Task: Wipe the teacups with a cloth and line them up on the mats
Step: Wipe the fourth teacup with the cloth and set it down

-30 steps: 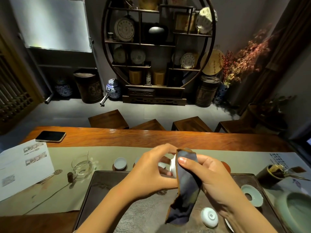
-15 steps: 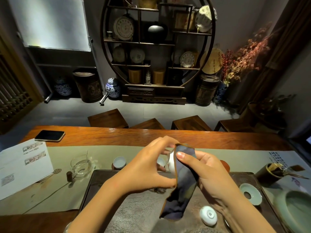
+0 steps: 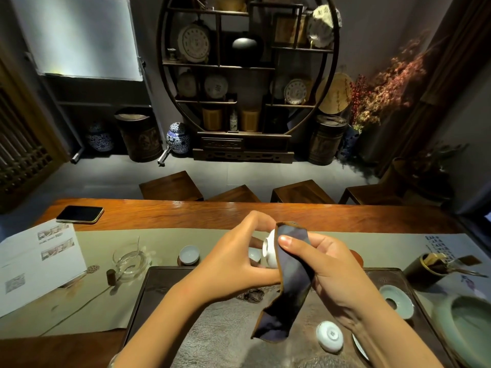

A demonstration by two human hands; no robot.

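Left hand (image 3: 233, 264) had re-gripped, fingers arched over the teacup (image 3: 269, 252); right hand (image 3: 326, 264) pinched cloth (image 3: 289, 277) against it above the tray (image 3: 148, 296). Probably mid-wipe. One cup (image 3: 189, 254) sat on its mat.

Both bare forearms reach in from the bottom edge and meet at the middle. The left hand (image 3: 233, 258) shows its back, fingers arched and curled rightward, thumb low, gripping. The right hand (image 3: 322, 264) is turned inward, its thumb stretched flat toward the left with the nail showing, the other fingers curled behind in a pinch. The two hands nearly touch.
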